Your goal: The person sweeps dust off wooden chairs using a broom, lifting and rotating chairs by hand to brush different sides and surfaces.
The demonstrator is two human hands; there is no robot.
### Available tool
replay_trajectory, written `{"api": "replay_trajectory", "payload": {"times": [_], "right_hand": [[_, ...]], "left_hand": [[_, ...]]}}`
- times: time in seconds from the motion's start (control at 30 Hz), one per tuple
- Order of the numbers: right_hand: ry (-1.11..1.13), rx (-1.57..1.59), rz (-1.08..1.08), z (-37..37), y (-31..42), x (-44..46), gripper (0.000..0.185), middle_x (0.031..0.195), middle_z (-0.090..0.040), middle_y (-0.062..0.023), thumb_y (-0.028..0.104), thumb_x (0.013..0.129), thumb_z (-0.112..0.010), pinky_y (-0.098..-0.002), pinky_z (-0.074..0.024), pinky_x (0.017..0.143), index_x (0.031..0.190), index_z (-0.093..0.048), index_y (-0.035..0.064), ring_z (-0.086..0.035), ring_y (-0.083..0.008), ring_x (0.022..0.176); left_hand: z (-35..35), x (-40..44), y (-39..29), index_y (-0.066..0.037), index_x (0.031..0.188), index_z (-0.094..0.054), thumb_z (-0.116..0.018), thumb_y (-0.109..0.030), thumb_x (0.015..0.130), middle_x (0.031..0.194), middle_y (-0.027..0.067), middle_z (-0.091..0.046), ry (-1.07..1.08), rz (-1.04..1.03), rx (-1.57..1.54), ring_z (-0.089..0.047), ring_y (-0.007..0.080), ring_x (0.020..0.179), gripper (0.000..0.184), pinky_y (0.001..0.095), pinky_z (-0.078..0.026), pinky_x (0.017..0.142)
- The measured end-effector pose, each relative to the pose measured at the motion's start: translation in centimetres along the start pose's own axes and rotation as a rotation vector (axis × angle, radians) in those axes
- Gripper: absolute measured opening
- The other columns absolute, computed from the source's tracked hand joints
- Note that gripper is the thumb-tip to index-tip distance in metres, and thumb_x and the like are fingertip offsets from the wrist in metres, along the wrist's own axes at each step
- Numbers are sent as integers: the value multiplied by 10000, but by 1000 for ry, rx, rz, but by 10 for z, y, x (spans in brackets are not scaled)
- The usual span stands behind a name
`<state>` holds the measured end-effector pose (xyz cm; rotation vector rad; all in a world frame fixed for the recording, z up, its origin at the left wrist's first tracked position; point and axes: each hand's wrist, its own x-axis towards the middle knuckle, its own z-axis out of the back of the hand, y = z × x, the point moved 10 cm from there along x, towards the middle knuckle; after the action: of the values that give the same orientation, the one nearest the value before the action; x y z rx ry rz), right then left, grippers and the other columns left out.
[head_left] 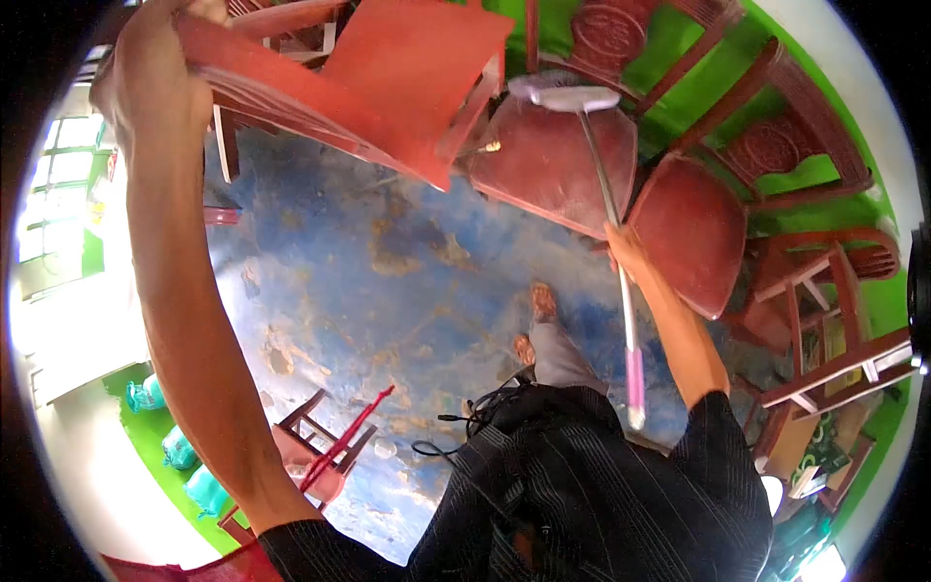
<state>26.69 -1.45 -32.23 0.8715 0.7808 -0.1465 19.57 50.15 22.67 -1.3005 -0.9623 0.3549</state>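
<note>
My left hand (165, 58), raised at the upper left, is closed around the edge of a red chair (417, 73). The chair appears tilted, with its flat panels facing me, and the view's edge partly cuts off my fingers. In my right hand (626, 247) is the metal pole of a long-handled broom (574, 99). The broom's wide white-and-lilac head is up over the seat of a dark red wooden chair (558, 165). Its pink-purple grip end hangs down beside my right forearm.
Another wooden chair (693, 233) stands beside it along the green wall, with an overturned or stacked chair (824, 301) farther right. A small chair (310, 456) is at the lower left. Teal bags (179, 448) line the left wall. The blue floor (388, 252) is worn and patchy.
</note>
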Motion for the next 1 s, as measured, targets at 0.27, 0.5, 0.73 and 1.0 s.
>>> {"api": "replay_trajectory", "payload": {"times": [0.27,0.5,0.73,1.0], "right_hand": [[17,-124,-136,26,-80,-87,472,465,-444,-66,447,922,-422,-361,-380,318,667,-466,52,-467,-194,328],[40,-120,-61,-15,-33,-35,568,436,-446,-83,509,908,-399,-397,-382,333,589,-460,43,-494,-228,336],[48,-968,206,11,-249,-257,192,905,-617,-201,144,831,-512,-451,-495,615,1011,-537,82,-613,-368,793],[-378,-361,-365,18,-308,-470,363,631,-530,-158,388,916,-496,-389,-429,492,944,-549,30,-544,-257,566]], "left_hand": [[14,26,-7,105,878,-574,-575,8,817,775,136,-551,15,-11,6,-608,246,718,114,344,-544,707],[10,26,-5,56,886,-561,-530,-40,864,786,89,-512,-70,8,-22,-532,224,759,103,364,-480,792],[25,85,-22,50,951,-583,-500,-149,901,911,154,-582,140,-362,222,-581,266,885,221,387,-501,842],[5,41,-30,33,953,-591,-537,-111,879,880,131,-576,57,-267,80,-582,242,836,170,361,-500,763]]}}
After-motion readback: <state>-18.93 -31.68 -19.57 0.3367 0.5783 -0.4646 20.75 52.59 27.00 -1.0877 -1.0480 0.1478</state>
